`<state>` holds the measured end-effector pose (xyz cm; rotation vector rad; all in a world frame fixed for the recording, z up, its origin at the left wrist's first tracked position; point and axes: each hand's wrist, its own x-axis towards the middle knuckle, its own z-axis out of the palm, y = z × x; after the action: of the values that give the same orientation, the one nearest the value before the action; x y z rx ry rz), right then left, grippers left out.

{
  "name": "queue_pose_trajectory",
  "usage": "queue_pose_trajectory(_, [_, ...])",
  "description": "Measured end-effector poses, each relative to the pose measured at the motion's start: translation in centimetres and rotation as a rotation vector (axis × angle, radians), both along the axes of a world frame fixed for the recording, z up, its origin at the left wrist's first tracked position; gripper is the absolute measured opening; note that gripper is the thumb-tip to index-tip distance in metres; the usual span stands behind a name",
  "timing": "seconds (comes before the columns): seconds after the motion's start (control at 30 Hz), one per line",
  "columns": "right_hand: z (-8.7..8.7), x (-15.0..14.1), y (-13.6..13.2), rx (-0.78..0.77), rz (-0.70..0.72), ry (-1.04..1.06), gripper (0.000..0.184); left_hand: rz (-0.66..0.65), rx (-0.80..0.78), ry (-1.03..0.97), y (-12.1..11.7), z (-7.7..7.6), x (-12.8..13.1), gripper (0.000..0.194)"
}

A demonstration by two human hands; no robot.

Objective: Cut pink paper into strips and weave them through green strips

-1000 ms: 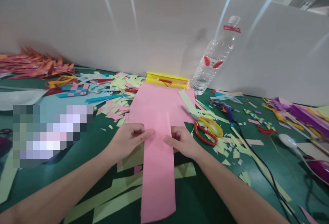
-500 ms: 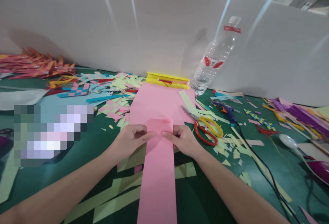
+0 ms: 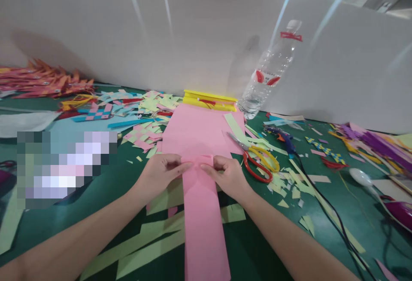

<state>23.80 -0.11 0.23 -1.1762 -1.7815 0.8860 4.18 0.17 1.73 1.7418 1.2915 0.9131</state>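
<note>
A long pink paper strip [image 3: 202, 221] runs from the near edge of the view up to both hands, its far end folded over. My left hand [image 3: 161, 173] pinches the folded end on its left side, thumb on top. On the right side my right hand [image 3: 230, 173] grips the same fold, its thumb close to the other thumb. Fingers under the paper are partly hidden. Beyond the hands lies a wide pink paper sheet [image 3: 196, 130]. Open scissors [image 3: 257, 158] with red and yellow handles rest at its right edge, beside my right hand.
Pale green strips [image 3: 151, 246] lie under my left forearm. A glue gun [image 3: 283, 137] with a black cord is at the right, near a leaning plastic bottle [image 3: 267, 74]. Paper scraps [image 3: 144, 130] spread left of the sheet. A white spoon [image 3: 362, 178] lies far right.
The fold has come slightly nearer and left with both hands. The strip's near end has swung to the right, and the flap beyond the thumbs looks shorter.
</note>
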Motion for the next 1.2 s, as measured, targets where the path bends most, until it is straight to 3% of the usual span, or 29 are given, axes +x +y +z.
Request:
queue_pose_trajectory(0.9, [-0.13,0.23,0.05,0.037,0.054,-0.053,0.047,0.037,-0.062,0.014,-0.11,0.44,0.23,0.047])
queue_pose_trajectory(1.1, [-0.13,0.0,-0.02,-0.115,0.051,0.127,0.024,0.029,-0.02,0.046,-0.06,0.27,0.05,0.046])
queue_pose_trajectory(1.2, [-0.36,-0.08,0.22,-0.18,0.019,0.257,0.028,0.011,-0.009,0.057,0.23,0.0,-0.11,0.045])
